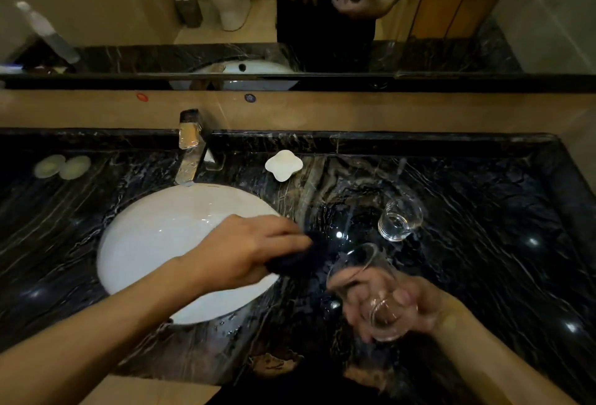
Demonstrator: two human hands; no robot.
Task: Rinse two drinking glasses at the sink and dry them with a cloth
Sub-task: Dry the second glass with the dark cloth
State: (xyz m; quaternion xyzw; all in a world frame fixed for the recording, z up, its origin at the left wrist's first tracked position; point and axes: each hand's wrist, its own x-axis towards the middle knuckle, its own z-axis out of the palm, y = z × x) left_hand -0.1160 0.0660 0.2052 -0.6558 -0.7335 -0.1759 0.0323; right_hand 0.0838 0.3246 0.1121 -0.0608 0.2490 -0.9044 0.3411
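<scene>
Dark fuzzy cloth [298,257] in left hand [245,248]; smooth glass [371,291] in right hand [387,304].

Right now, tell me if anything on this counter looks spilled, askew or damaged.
Nothing looks broken. The black marble counter shows wet streaks and droplets near the white oval basin. The second clear drinking glass stands upright there. The right hand holds a tilted clear glass; the left hand grips a dark cloth.
</scene>
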